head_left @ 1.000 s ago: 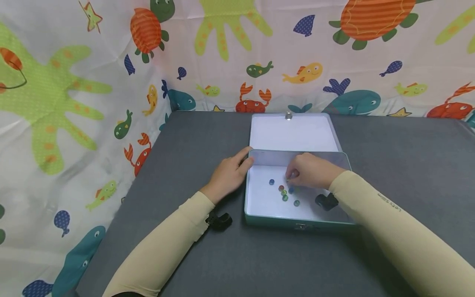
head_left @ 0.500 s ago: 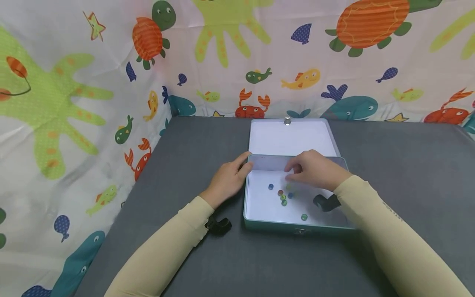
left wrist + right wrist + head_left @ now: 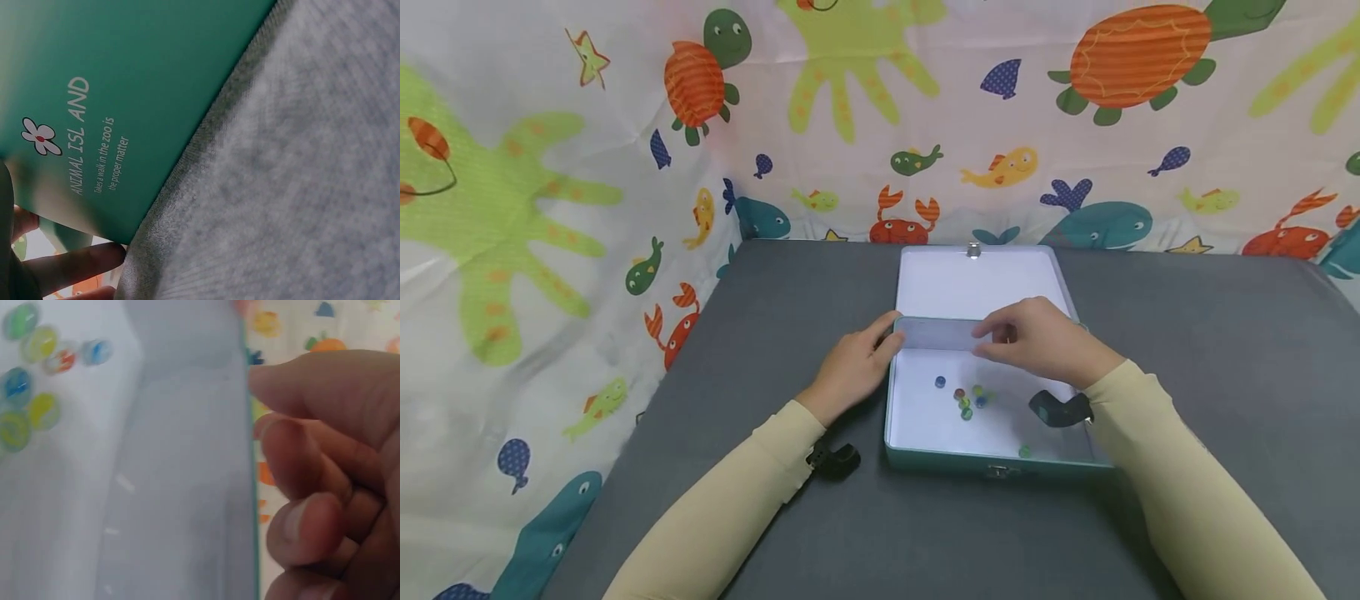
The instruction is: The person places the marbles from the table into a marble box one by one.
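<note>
Green box (image 3: pixel 169 81) lettered "ANIMAL ISLAND"; left hand (image 3: pixel 847 364) gripping, right hand (image 3: pixel 1043 340) loosely curled, empty

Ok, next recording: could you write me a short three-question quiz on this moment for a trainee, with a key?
1. True or false: the lid is closed.
2. Multiple choice: what is the left hand touching? A) the lid, B) the far left corner of the box, C) nothing.
3. Short answer: what colour is the marble nearest the front wall?

Key: 1. False, it lies open behind the box. 2. B. 3. Green.
</note>
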Action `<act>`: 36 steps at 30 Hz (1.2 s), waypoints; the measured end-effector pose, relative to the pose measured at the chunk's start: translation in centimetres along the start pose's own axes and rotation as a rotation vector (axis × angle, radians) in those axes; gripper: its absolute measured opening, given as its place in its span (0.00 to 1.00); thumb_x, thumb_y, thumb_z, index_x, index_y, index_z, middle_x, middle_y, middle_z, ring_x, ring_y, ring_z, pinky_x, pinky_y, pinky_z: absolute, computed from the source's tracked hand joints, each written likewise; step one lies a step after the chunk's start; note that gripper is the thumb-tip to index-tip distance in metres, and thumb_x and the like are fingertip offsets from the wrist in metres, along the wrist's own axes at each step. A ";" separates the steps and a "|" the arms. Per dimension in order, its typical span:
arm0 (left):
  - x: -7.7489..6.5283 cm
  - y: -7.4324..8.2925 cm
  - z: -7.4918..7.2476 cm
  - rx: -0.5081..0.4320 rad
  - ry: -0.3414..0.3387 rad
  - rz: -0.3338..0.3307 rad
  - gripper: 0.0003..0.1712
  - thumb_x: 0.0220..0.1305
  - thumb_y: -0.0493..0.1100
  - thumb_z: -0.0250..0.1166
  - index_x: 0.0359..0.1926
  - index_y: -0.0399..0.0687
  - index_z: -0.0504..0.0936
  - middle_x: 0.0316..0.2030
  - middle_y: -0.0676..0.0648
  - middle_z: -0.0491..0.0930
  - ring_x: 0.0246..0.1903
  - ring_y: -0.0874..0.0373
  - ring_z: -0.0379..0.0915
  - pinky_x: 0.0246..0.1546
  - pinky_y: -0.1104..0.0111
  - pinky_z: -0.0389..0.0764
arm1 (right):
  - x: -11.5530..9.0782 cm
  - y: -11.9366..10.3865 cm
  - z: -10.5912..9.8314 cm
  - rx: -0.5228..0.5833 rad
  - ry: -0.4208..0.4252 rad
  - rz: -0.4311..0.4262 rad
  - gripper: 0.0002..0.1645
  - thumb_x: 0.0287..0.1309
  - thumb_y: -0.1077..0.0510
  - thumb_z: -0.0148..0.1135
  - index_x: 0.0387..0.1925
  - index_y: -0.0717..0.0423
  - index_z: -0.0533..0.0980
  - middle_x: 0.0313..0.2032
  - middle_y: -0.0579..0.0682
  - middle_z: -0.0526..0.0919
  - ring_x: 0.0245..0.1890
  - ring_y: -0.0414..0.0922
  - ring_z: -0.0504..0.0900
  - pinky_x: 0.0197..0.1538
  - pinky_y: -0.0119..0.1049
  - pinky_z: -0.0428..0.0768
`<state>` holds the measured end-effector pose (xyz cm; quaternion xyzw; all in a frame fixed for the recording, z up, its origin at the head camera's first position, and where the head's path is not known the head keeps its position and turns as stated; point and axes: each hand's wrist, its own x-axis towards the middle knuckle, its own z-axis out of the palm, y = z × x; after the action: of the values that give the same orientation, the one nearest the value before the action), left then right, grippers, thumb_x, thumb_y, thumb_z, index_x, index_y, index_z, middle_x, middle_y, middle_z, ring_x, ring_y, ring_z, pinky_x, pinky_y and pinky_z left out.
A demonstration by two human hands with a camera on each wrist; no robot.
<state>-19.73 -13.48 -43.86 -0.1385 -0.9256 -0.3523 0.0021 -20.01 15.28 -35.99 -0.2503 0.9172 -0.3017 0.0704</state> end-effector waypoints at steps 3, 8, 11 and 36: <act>0.0 -0.1 0.1 0.003 -0.003 -0.004 0.33 0.80 0.66 0.45 0.78 0.63 0.69 0.62 0.45 0.84 0.55 0.50 0.82 0.61 0.47 0.79 | -0.5 0.2 -0.6 -0.022 0.007 0.024 0.14 0.62 0.56 0.76 0.48 0.57 0.89 0.25 0.45 0.81 0.30 0.45 0.75 0.31 0.37 0.75; 0.0 0.1 0.1 0.000 0.003 -0.003 0.33 0.80 0.65 0.46 0.78 0.63 0.69 0.63 0.45 0.83 0.58 0.50 0.81 0.62 0.47 0.78 | -1.5 0.5 -2.1 -0.072 0.046 0.043 0.14 0.61 0.55 0.76 0.47 0.56 0.90 0.28 0.45 0.83 0.33 0.46 0.76 0.34 0.39 0.76; 0.0 0.1 0.1 0.001 -0.002 -0.002 0.33 0.80 0.65 0.46 0.78 0.62 0.69 0.65 0.46 0.82 0.61 0.49 0.80 0.63 0.47 0.77 | -2.2 0.7 -2.8 -0.087 0.064 0.057 0.15 0.61 0.55 0.77 0.47 0.56 0.89 0.28 0.45 0.83 0.33 0.46 0.76 0.33 0.38 0.76; -0.1 0.4 0.2 0.002 0.005 -0.007 0.34 0.80 0.66 0.46 0.78 0.62 0.69 0.66 0.45 0.80 0.63 0.49 0.79 0.65 0.48 0.76 | -6.4 4.0 -4.6 -0.110 0.088 0.159 0.18 0.62 0.52 0.76 0.49 0.58 0.89 0.28 0.45 0.81 0.31 0.46 0.75 0.29 0.35 0.75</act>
<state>-19.54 -13.09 -43.70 -0.1343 -0.9263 -0.3520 0.0034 -17.44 23.64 -34.71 -0.1668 0.9516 -0.2551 0.0402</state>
